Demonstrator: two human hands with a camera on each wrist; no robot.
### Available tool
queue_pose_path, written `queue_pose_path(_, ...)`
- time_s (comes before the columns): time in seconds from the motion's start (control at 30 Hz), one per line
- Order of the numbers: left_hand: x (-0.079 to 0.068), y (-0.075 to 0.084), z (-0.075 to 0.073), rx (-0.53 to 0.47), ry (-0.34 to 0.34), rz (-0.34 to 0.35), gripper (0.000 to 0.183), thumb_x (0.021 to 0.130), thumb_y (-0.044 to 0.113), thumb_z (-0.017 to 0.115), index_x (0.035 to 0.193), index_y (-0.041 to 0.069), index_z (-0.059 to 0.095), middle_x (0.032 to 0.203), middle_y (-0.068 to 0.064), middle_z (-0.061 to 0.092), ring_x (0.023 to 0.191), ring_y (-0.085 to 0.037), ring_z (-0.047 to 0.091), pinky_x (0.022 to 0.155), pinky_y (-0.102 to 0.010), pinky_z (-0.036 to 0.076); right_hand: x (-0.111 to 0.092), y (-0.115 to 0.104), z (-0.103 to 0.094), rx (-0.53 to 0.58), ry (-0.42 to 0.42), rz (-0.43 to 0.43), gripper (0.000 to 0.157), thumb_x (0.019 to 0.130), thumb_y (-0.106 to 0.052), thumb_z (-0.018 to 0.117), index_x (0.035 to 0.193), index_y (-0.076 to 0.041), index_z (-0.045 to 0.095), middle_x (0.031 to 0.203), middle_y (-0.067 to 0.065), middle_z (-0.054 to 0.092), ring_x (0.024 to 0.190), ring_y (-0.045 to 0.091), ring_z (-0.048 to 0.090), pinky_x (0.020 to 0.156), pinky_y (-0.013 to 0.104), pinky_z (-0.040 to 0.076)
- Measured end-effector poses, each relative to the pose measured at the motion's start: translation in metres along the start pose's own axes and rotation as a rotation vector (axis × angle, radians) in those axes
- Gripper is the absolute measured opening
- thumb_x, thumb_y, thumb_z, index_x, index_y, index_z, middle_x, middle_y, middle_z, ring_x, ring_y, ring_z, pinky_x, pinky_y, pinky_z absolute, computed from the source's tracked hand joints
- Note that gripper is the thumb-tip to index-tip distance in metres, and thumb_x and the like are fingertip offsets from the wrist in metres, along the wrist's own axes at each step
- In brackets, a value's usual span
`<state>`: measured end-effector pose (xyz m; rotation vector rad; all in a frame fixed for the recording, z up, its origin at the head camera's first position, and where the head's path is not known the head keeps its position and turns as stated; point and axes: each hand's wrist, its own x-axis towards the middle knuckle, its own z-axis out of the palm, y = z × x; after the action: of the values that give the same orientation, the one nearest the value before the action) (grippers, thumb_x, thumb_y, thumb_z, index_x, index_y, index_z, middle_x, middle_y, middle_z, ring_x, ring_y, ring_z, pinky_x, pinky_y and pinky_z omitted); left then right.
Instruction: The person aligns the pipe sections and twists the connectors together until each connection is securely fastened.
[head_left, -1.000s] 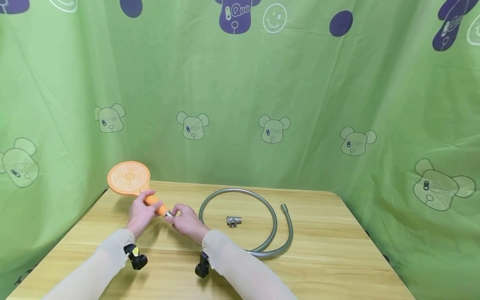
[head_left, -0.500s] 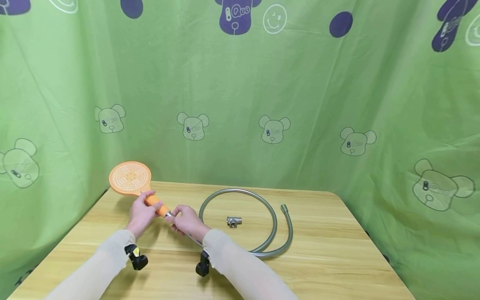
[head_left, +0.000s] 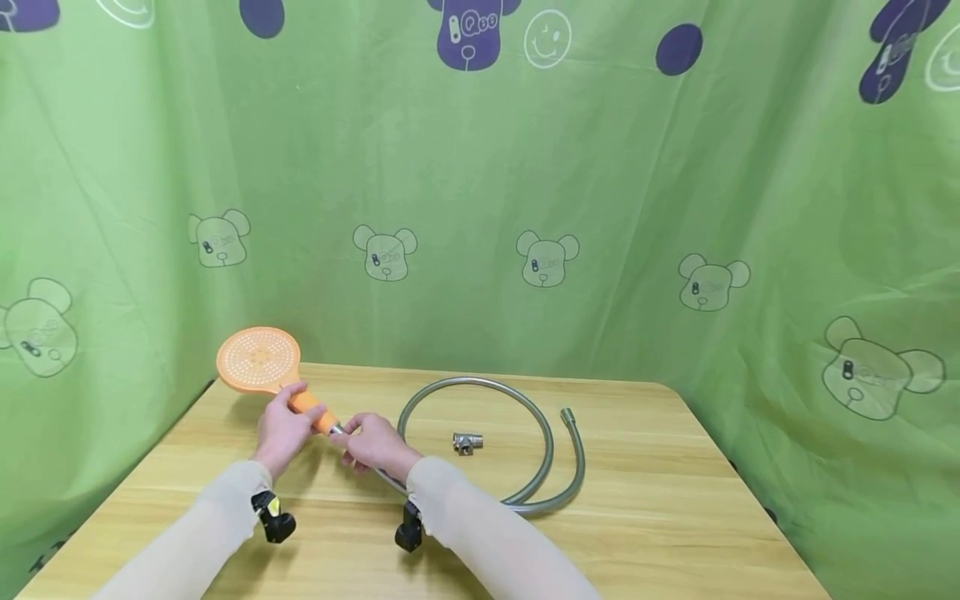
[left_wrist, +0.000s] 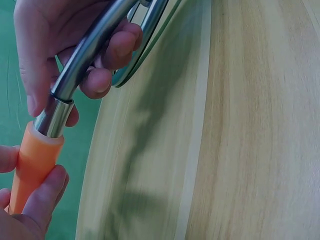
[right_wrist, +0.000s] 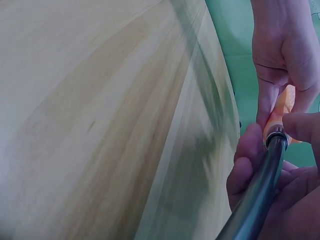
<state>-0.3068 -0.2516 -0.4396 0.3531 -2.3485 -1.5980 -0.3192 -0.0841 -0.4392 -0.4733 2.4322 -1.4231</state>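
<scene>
An orange shower head [head_left: 258, 360] with a round perforated face is held up at the table's left side, tilted, face showing. My left hand [head_left: 282, 431] grips its orange handle [left_wrist: 37, 160]. At the handle's lower end, my right hand [head_left: 372, 442] pinches the metal end fitting [left_wrist: 54, 117] of a grey shower hose [left_wrist: 90, 47]. In the left wrist view that fitting meets the handle's open end; how far it goes in is hidden. Part of the hose passes under my right palm in the right wrist view.
The rest of the hose [head_left: 546, 442] loops on the wooden table [head_left: 660, 500], its free metal end [head_left: 567, 414] lying to the right. A small metal tee fitting [head_left: 467, 443] lies inside the loop. A green patterned curtain [head_left: 465, 183] surrounds the table's back and sides.
Both hands stay nearly in place on the handle and hose fitting. My right fingers shift slightly, and a stretch of hose now shows below the right hand.
</scene>
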Motion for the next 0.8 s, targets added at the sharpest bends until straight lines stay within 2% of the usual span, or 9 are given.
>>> queue_pose_path(0.17,0.001,-0.001,0.003,0.002,0.001,-0.002,0.063,0.094,0.012,0.069,0.149,0.003,0.042,0.138,-0.032,0.049,0.111,-0.037,0.06,0.069,-0.02,0.059,-0.001,0.004,-0.008,-0.111,0.018,-0.057,0.022,0.095,-0.032,0.068,0.096,-0.011,0.065,0.072,0.007,0.071,0.055,0.022,0.064,0.049,0.026,0.048)
queue_pose_path(0.27,0.002,-0.002,0.005,-0.007,-0.005,-0.003,0.063,0.094,0.013,0.069,0.15,0.002,0.041,0.138,-0.031,0.049,0.112,-0.037,0.06,0.07,-0.02,0.059,-0.002,0.005,-0.015,-0.204,0.046,-0.094,0.024,0.095,-0.037,0.066,0.098,-0.013,0.067,0.072,0.0,0.066,0.058,0.017,0.061,0.051,0.025,0.045)
queue_pose_path(0.43,0.004,-0.006,0.004,0.017,-0.003,-0.018,0.064,0.094,0.015,0.068,0.15,0.003,0.041,0.138,-0.028,0.05,0.108,-0.032,0.06,0.069,-0.018,0.057,-0.005,0.005,-0.028,-0.317,0.07,-0.134,0.025,0.096,-0.04,0.064,0.098,-0.016,0.069,0.079,-0.005,0.062,0.07,0.01,0.056,0.062,0.024,0.046)
queue_pose_path(0.63,0.003,-0.007,0.004,0.009,-0.018,-0.042,0.064,0.093,0.013,0.07,0.148,0.001,0.042,0.137,-0.032,0.048,0.088,-0.021,0.067,0.071,-0.024,0.061,-0.009,0.008,-0.039,-0.345,0.056,-0.14,0.024,0.096,-0.041,0.064,0.1,-0.018,0.069,0.086,-0.006,0.065,0.075,0.009,0.057,0.069,0.025,0.049)
queue_pose_path(0.8,0.003,-0.009,0.006,-0.058,-0.061,-0.062,0.063,0.093,0.008,0.068,0.148,-0.004,0.039,0.138,-0.034,0.044,0.083,-0.018,0.067,0.076,-0.03,0.062,-0.013,0.011,-0.045,-0.343,0.056,-0.157,0.024,0.095,-0.04,0.065,0.1,-0.018,0.069,0.085,-0.008,0.064,0.075,0.008,0.057,0.069,0.025,0.049)
